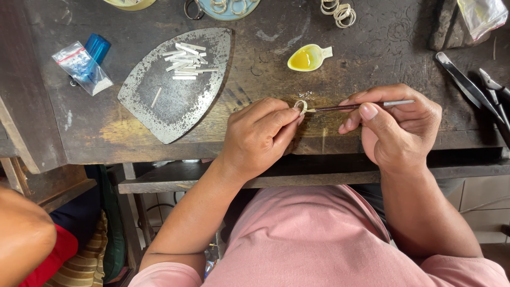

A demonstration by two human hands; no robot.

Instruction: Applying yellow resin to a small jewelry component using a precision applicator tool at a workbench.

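Ring (300,106) sits pinched in left hand (258,135) fingers above desk (265,48) edge; right hand (396,125) fingers pinch thin brush (353,107), tip touching ring. Ring looks light, stiff, small; rim grip suits.

Both forearms reach forward over the near edge of the tabletop. The left hand (258,135) is curled, thumb and forefinger pinched together. The right hand (396,125) faces it, fingers bent, thumb pressed against forefinger.
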